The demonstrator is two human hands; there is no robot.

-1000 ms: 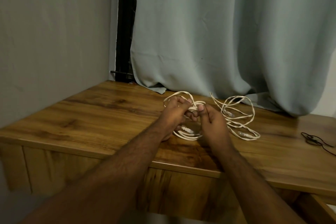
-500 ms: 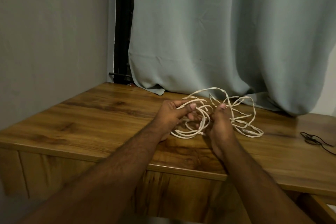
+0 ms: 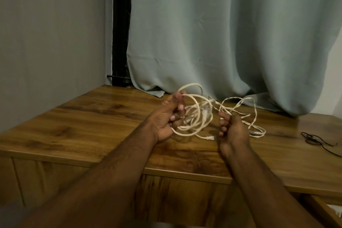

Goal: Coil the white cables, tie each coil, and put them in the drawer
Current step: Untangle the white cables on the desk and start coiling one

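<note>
- Two hands work: left hand (image 3: 166, 116) fingers curl round the cable coil (image 3: 194, 116), above the surface (image 3: 83, 126).
- Right hand (image 3: 232, 127) pinches the loose strand, trailing right; this hand is nearer.

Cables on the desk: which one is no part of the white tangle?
The thin black cable, lying alone at the desk's right edge. The white cables are bunched between the left hand and right hand.

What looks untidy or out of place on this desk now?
The white cables lie in loose, uneven loops, none tied, partly held by the left hand and right hand. A thin black cord sprawls apart near the desk's right edge.
</note>
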